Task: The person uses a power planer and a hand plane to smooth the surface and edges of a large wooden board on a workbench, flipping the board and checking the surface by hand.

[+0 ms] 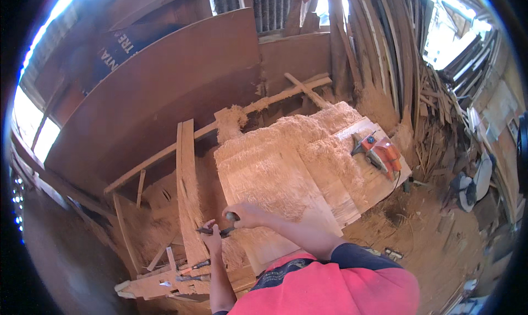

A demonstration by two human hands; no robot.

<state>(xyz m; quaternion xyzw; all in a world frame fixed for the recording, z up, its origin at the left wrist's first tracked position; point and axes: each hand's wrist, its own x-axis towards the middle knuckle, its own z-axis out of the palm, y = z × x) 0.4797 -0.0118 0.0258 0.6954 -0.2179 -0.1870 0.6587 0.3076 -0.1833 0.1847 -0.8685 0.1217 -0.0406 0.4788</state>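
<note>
Red shirt [330, 287] in the foreground, dark tool [225, 232] held at the panel's edge

Both hands meet around the dark tool near the lower left edge of a broad wooden panel [267, 246], just beside the lower end of a long plank [190, 177]. Between plank and panel runs a narrow gap. Toward the right, a second board [367, 193] carries an orange power tool [382, 152] near its far edge; brown floor [385, 221] stretches past that side. Behind the work, a brown sheet [181, 67] walls off the far side, and tall boards [379, 45] lean upright farther right.

As for materials, the tool is slim and straight. The panel is pale and flat, strewn with fine curls, and fluffy shavings [286, 130] heap along its far edge. Orange-handled tools [195, 266] lie on a rough timber at lower left.

Fingers of the left hand [212, 235] are bent and clamped round the tool. The right hand [245, 214] is closed round a rounded grey piece [232, 216]; whether it joins the tool, I cannot tell.
</note>
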